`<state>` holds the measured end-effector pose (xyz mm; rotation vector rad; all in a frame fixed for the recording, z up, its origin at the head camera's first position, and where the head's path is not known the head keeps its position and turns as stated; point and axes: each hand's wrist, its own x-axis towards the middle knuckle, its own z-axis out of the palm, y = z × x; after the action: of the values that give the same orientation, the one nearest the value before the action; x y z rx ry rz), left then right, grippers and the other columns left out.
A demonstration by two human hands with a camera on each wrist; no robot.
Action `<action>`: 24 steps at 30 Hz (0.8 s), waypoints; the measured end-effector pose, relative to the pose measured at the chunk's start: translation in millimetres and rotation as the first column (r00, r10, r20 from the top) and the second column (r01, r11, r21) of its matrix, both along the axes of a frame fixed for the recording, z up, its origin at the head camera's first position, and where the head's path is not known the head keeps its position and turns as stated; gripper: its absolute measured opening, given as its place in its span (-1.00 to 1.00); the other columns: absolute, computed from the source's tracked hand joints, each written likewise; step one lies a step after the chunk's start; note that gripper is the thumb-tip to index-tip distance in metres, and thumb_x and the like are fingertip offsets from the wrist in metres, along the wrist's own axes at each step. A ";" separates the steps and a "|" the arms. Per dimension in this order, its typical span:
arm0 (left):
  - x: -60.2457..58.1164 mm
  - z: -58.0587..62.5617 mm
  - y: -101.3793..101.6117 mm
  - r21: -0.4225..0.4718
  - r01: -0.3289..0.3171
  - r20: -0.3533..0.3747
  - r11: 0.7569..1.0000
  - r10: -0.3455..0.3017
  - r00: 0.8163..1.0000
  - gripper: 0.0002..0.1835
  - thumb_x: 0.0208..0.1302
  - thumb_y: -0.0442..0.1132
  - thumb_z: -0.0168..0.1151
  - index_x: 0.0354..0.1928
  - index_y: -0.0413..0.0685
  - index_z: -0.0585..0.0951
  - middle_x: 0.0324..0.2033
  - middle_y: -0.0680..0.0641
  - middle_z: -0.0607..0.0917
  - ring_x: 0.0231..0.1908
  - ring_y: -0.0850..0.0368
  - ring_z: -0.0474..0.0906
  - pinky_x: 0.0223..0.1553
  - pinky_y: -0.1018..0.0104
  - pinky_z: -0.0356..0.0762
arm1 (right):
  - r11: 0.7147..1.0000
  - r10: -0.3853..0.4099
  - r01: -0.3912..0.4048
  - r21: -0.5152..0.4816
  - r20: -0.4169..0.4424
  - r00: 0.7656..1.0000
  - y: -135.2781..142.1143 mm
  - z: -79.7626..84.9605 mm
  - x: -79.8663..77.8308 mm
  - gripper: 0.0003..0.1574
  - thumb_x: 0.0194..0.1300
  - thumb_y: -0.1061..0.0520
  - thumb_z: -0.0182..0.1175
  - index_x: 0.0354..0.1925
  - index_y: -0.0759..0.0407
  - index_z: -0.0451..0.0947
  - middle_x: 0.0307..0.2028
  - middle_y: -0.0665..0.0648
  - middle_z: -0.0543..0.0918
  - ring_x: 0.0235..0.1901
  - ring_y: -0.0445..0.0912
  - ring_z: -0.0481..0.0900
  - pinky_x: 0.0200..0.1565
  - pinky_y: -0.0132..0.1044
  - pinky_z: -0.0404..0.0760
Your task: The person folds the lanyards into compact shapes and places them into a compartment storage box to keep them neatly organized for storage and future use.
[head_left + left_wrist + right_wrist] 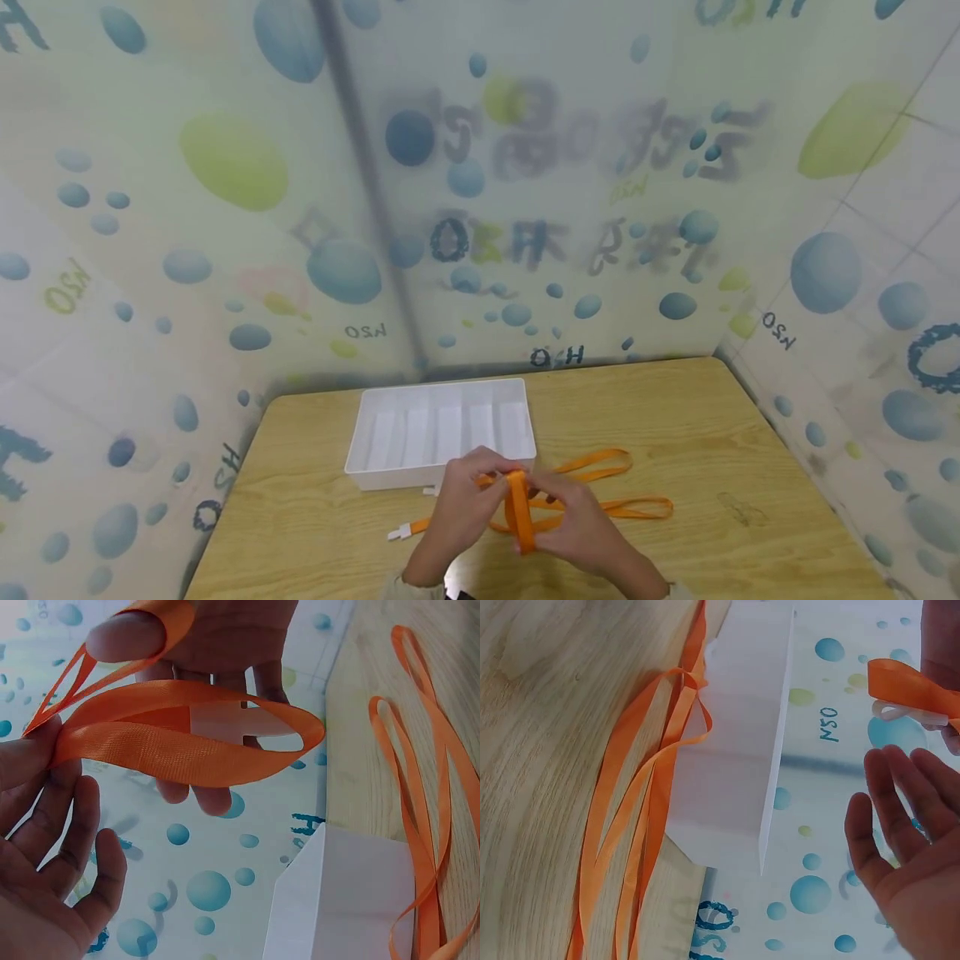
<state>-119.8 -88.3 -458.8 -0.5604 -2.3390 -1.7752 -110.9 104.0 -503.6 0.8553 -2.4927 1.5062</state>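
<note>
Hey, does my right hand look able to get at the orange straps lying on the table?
Probably yes: the right hand is close to the loose straps and nothing seems to block it, though it would likely have to let go of the held strap first.

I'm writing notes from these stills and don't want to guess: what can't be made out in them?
Head view: the left hand and right hand cover the middle of the loose orange lanyards, so their number is unclear.
Right wrist view: the held orange lanyard partly hides the white fitting.
Head view: the bottom edge cuts off a dark object.
Head view: grey wall lettering is too blurred to read.
</note>
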 end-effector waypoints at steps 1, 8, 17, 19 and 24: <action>0.2 0.4 0.5 0.005 0.003 -0.002 1.000 -0.003 1.000 -0.76 0.14 -0.53 0.27 -0.27 -0.10 0.81 -0.41 0.05 0.74 -0.38 0.26 0.55 -0.33 0.34 0.61 | 1.000 0.019 -0.019 -0.013 -0.003 1.000 0.1 -1.3 -0.5 -0.25 -0.04 -0.19 0.57 0.15 -0.18 0.58 -0.16 -0.23 0.68 -0.18 -0.21 0.60 -0.20 -0.21 0.61; 2.8 2.7 3.6 0.017 0.021 0.012 1.000 -0.021 1.000 -0.91 0.19 -0.39 0.36 -0.32 -0.10 0.80 -0.41 0.01 0.74 -0.36 0.28 0.55 -0.31 0.35 0.59 | 0.968 0.196 -0.187 -0.168 0.042 0.980 0.0 -7.6 -1.3 -0.54 0.13 0.09 0.50 0.02 0.04 0.65 -0.14 -0.02 0.75 -0.19 -0.17 0.66 -0.14 -0.19 0.65; 4.2 7.9 4.9 0.019 0.016 0.078 1.000 -0.017 0.997 -0.83 0.15 -0.46 0.35 -0.34 -0.03 0.81 -0.44 0.04 0.72 -0.37 0.25 0.56 -0.30 0.33 0.62 | 0.948 0.252 -0.241 -0.210 0.024 0.968 -4.9 -1.5 3.9 -0.72 0.21 0.27 0.38 -0.08 0.28 0.68 -0.19 0.16 0.77 -0.19 -0.16 0.69 -0.14 -0.22 0.66; 3.7 8.2 4.5 0.009 0.015 0.080 1.000 -0.016 0.997 -0.82 0.15 -0.46 0.35 -0.34 -0.02 0.81 -0.44 0.05 0.72 -0.38 0.26 0.56 -0.30 0.35 0.60 | 0.943 0.259 -0.249 -0.220 0.019 0.966 -5.3 -1.3 3.7 -0.76 0.22 0.32 0.36 -0.10 0.28 0.69 -0.21 0.18 0.77 -0.19 -0.14 0.70 -0.14 -0.21 0.66; 1.7 8.2 3.1 -0.002 0.017 0.035 1.000 -0.017 0.999 -0.85 0.19 -0.43 0.34 -0.30 -0.05 0.81 -0.43 0.04 0.74 -0.40 0.27 0.55 -0.32 0.38 0.57 | 0.927 0.283 -0.256 -0.273 0.063 0.957 -6.7 -4.0 2.9 -0.86 0.31 0.35 0.26 -0.19 0.24 0.71 -0.27 0.16 0.78 -0.21 -0.13 0.71 -0.14 -0.20 0.67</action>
<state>-118.1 -85.2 -450.6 -0.5558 -2.3662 -1.8040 -108.0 97.3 -507.6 1.1349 -2.2357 1.9598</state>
